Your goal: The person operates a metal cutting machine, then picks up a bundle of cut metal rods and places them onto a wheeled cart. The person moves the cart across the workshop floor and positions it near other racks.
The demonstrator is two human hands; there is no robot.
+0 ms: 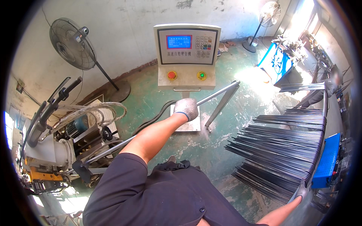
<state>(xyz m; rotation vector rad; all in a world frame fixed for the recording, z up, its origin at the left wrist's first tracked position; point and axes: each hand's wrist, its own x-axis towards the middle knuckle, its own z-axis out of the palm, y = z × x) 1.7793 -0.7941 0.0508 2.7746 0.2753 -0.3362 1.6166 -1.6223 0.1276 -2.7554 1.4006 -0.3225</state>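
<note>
My left hand (186, 108), in a light knitted work glove, reaches forward and is curled over a long metal bar (217, 92). The bar slants from the machine at the left up to an angled leg (222, 104) at the right; its stretch beneath the glove is hidden. Far to the lower right, my right hand (299, 191), gloved too, is at the near end of a wide row of thin black rods (279, 147). Its fingers are too small and merged with the rods to make out. A control panel (187, 56) with a lit blue screen stands just beyond my left hand.
A tube-bending machine (52, 150) with hoses stands at the left. One black fan (73, 43) is near the wall; another fan (270, 14) stands at the far right. Blue boxes (277, 62) lie back right, a blue container (327, 162) beside the rods. A dark cable (154, 118) crosses the floor.
</note>
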